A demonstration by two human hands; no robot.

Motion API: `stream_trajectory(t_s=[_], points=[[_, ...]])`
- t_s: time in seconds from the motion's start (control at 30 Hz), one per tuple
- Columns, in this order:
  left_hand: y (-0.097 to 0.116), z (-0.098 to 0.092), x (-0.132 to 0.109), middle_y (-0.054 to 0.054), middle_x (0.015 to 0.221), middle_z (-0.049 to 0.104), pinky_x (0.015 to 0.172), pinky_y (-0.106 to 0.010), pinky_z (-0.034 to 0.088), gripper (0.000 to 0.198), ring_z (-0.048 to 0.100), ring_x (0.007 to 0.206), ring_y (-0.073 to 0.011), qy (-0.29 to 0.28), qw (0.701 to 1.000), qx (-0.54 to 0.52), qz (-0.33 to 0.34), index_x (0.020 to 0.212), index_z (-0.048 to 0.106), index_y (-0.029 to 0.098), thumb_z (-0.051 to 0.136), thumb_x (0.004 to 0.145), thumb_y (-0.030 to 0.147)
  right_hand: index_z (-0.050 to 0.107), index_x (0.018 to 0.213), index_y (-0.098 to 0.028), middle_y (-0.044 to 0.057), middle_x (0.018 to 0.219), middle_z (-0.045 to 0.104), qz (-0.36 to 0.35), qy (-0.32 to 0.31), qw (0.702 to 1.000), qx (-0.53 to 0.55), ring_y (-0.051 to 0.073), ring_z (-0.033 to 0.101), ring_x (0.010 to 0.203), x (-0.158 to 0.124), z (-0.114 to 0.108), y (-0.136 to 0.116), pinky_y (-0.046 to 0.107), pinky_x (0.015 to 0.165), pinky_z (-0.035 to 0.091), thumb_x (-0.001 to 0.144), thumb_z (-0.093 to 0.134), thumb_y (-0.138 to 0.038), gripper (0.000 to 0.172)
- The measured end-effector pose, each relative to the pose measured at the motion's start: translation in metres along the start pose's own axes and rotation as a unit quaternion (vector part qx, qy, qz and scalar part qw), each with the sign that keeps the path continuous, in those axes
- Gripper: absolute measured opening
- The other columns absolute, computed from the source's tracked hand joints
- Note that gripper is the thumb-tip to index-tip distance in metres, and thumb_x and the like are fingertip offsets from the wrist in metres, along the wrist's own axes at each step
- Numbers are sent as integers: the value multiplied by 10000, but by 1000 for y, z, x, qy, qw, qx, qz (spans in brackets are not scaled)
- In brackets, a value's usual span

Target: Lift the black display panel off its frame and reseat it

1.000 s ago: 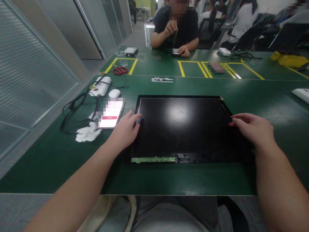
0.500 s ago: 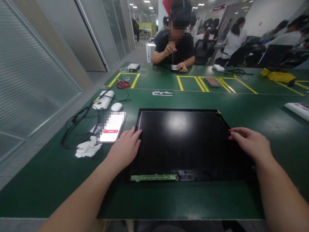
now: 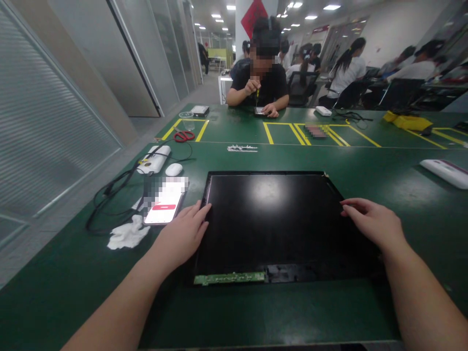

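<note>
A black display panel (image 3: 270, 229) lies flat on the green table in front of me, its glossy face up with a bright reflection near the top. Along its near edge runs a narrow green circuit board (image 3: 230, 278) on the left side. My left hand (image 3: 186, 229) grips the panel's left edge, thumb by the face and fingers along the frame. At the opposite side, my right hand (image 3: 373, 222) pinches the right edge between thumb and fingers. The undersides of the fingers are partly hidden.
Left of the panel are a lit phone (image 3: 166, 201), crumpled white tissue (image 3: 127, 233), a white case (image 3: 174, 169), black cables (image 3: 106, 192) and red scissors (image 3: 184, 136). White strips (image 3: 242, 148) lie beyond it. Across the table (image 3: 395, 170), a person (image 3: 258, 80) holds a screwdriver over a small device.
My view has tilted up a little, so the table sits lower in the picture. Both hands keep their places on the panel's edges, and the panel shows no clear movement on the table.
</note>
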State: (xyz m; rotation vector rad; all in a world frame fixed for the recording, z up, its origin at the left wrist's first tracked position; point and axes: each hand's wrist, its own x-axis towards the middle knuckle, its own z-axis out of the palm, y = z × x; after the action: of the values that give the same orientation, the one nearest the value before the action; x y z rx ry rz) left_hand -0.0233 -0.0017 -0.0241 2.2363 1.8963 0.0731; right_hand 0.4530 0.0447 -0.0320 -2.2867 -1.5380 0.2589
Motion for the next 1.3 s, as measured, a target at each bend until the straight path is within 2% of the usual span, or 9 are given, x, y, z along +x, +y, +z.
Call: stream_trajectory(t_s=[0.27, 0.4, 0.47, 0.6, 0.67, 0.8, 0.97, 1.07, 1.3], points=[[4, -6, 6, -257, 1547, 600, 1202, -556, 437, 597, 542, 1469, -379, 27, 995, -96, -10, 1470, 635, 36, 338, 958, 110, 796, 1009, -322, -4, 899, 812, 10, -4, 1000, -10, 279, 710, 915, -3, -4, -3, 380, 741, 453, 776, 557, -541, 399], [3, -8, 6, -170, 1370, 737, 1098, -524, 518, 529, 681, 1274, -360, 64, 968, -236, -58, 1398, 696, 140, 431, 943, 183, 801, 1012, -324, -7, 919, 813, 26, -7, 1000, -15, 282, 706, 948, -4, -6, -7, 380, 759, 450, 761, 542, -544, 422], [6, -7, 6, -118, 1211, 790, 980, -476, 576, 460, 736, 1104, -329, 97, 927, -348, -98, 1323, 729, 197, 516, 917, 238, 804, 1004, -326, -4, 928, 813, 30, -4, 999, -17, 286, 705, 946, -4, -7, -7, 382, 756, 449, 748, 539, -544, 428], [19, -8, 9, -51, 996, 785, 749, -335, 601, 343, 726, 805, -223, 151, 764, -604, -166, 1113, 736, 213, 701, 772, 227, 811, 963, -324, 16, 917, 804, 41, 7, 999, -19, 292, 700, 909, -3, -8, -9, 384, 745, 453, 718, 558, -540, 414], [26, -11, 10, -27, 952, 776, 696, -274, 586, 295, 700, 721, -168, 168, 704, -662, -197, 1008, 722, 203, 728, 718, 150, 815, 956, -329, 19, 912, 800, 48, 9, 999, -21, 293, 698, 908, -3, -9, -10, 386, 751, 456, 710, 562, -533, 407], [34, -17, 11, -12, 858, 762, 577, -197, 549, 257, 685, 623, -125, 172, 644, -705, -245, 944, 708, 177, 693, 726, 41, 819, 956, -332, 20, 910, 792, 48, 11, 999, -24, 288, 692, 903, -2, -9, -10, 385, 766, 460, 708, 575, -531, 401], [32, -17, 12, 9, 708, 722, 446, -215, 543, 273, 660, 476, -142, 140, 577, -756, -274, 1038, 665, 187, 645, 837, 2, 825, 982, -327, 26, 924, 792, 45, 11, 999, -26, 284, 687, 897, -1, -8, -6, 383, 760, 458, 716, 566, -532, 424], [29, -15, 13, 18, 676, 714, 414, -241, 559, 319, 650, 431, -158, 132, 563, -771, -266, 1117, 645, 205, 646, 869, 4, 825, 972, -322, 33, 906, 791, 37, 18, 999, -22, 284, 684, 879, -2, -8, -5, 379, 734, 457, 715, 562, -526, 421], [30, -18, 9, 30, 735, 748, 410, -235, 560, 485, 663, 439, -153, 113, 574, -769, -257, 1173, 642, 216, 740, 765, -29, 821, 954, -327, 25, 920, 794, 40, 21, 999, -26, 286, 693, 899, -3, -8, -8, 386, 754, 466, 705, 583, -496, 384]])
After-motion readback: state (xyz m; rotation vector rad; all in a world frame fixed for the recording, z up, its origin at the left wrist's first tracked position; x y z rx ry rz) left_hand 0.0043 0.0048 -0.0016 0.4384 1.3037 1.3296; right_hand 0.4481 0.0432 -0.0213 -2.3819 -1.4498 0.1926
